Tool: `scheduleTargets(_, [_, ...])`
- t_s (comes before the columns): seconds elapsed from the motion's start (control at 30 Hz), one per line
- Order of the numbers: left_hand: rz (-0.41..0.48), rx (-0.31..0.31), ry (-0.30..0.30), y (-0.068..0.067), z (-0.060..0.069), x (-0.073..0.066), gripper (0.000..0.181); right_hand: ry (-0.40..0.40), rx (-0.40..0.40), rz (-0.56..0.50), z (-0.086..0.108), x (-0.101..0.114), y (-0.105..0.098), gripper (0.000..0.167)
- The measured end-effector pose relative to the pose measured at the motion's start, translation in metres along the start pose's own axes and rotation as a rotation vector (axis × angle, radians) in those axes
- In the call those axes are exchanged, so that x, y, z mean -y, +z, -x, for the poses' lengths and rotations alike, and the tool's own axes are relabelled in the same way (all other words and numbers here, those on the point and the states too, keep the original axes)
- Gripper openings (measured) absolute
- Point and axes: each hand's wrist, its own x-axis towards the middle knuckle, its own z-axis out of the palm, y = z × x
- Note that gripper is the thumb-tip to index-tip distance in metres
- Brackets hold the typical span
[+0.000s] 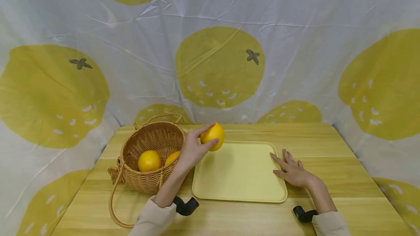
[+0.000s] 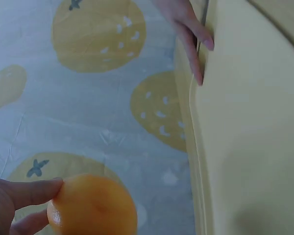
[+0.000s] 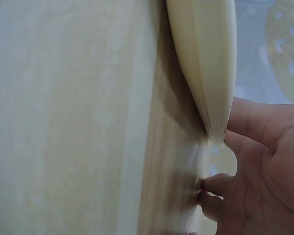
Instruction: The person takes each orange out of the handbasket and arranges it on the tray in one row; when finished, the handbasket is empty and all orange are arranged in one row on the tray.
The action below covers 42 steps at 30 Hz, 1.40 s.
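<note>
My left hand (image 1: 193,149) holds an orange (image 1: 214,136) between thumb and fingers, raised above the back left corner of a pale yellow tray (image 1: 241,172). In the left wrist view the same orange (image 2: 95,208) shows at the bottom, gripped from its left side. At the tray's right edge is my right hand (image 1: 295,172), fingers spread and fairly straight. Its thumb and forefinger touch the tray's rim (image 3: 213,73) in the right wrist view, while other fingertips rest on the table. Left of the tray, a wicker basket (image 1: 144,181) contains two more oranges, one (image 1: 149,161) in plain sight, another (image 1: 172,157) partly hidden.
The basket's loop handle (image 1: 113,207) hangs down onto the wooden table (image 1: 236,219) at the front left. Behind and beside the table hangs a white cloth (image 1: 295,57) printed with large yellow fruit. Black wrist mounts (image 1: 187,207) stick out near both sleeves.
</note>
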Motion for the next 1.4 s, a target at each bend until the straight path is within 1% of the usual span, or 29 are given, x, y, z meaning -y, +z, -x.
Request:
scheduleTargets(0.1, [-0.012, -0.014, 0.009, 0.012, 0.0, 0.004, 0.052, 0.002, -0.003, 0.0, 0.0, 0.0, 0.0, 0.071])
scheduleTargets(0.2, [-0.042, -0.056, 0.004, 0.022, -0.001, 0.012, 0.051, 0.002, 0.0, -0.001, 0.0, 0.001, 0.0, 0.071])
scheduleTargets(0.3, [-0.057, -0.107, -0.013, 0.031, -0.004, 0.025, 0.05, 0.002, 0.001, 0.001, -0.002, 0.001, 0.0, 0.071])
scheduleTargets(0.4, [-0.038, -0.14, -0.029, 0.038, -0.007, 0.039, 0.05, 0.004, 0.003, 0.003, -0.002, 0.002, 0.0, 0.071])
scheduleTargets(0.47, [-0.023, -0.157, -0.041, 0.042, -0.009, 0.048, 0.051, 0.003, 0.005, 0.003, -0.002, 0.002, -0.001, 0.071])
scheduleTargets(0.63, [-0.023, -0.193, -0.068, 0.05, -0.011, 0.067, 0.051, -0.001, 0.008, 0.004, -0.002, 0.002, -0.002, 0.071])
scheduleTargets(0.77, [0.003, -0.193, -0.104, 0.056, -0.011, 0.078, 0.052, 0.005, 0.005, 0.007, -0.001, 0.002, -0.002, 0.071])
scheduleTargets(0.87, [0.012, -0.186, -0.124, 0.058, -0.011, 0.082, 0.054, -0.001, 0.006, 0.005, -0.001, 0.001, -0.002, 0.071])
scheduleTargets(1.0, [-0.006, -0.175, -0.145, 0.059, -0.011, 0.085, 0.057, -0.009, 0.009, 0.005, -0.001, 0.0, -0.003, 0.072])
scheduleTargets(1.17, [-0.008, -0.168, -0.147, 0.06, -0.011, 0.086, 0.058, -0.003, 0.007, 0.011, 0.0, -0.001, -0.003, 0.071])
scheduleTargets(1.27, [-0.01, -0.18, -0.141, 0.061, -0.009, 0.086, 0.058, -0.003, 0.008, 0.007, 0.0, -0.001, -0.002, 0.071])
scheduleTargets(1.4, [-0.038, -0.206, -0.145, 0.062, -0.008, 0.085, 0.057, 0.0, 0.011, 0.002, 0.0, -0.001, -0.002, 0.071])
